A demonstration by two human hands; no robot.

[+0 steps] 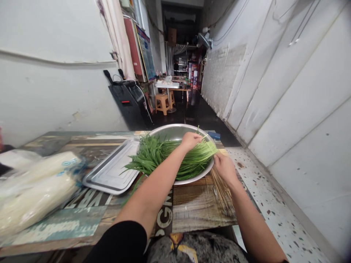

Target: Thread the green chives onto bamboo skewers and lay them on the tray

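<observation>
white panelled wall (301,91) on the right, speckled terrazzo floor (274,204), orange stools (162,103) beside a white table (167,84) down the dim corridor, perhaps shelving beyond.

Place: back passage of a small eatery or shop, used for food prep.
Tabletop (197,204): worn printed surface carrying a steel basin (175,132) of greens (164,155) and a steel tray (112,171).
Far end: stools (162,103), a small table (167,85), stocked shelves (189,67).
Walls: bare white panels (296,84), terrazzo floor (274,204).
</observation>
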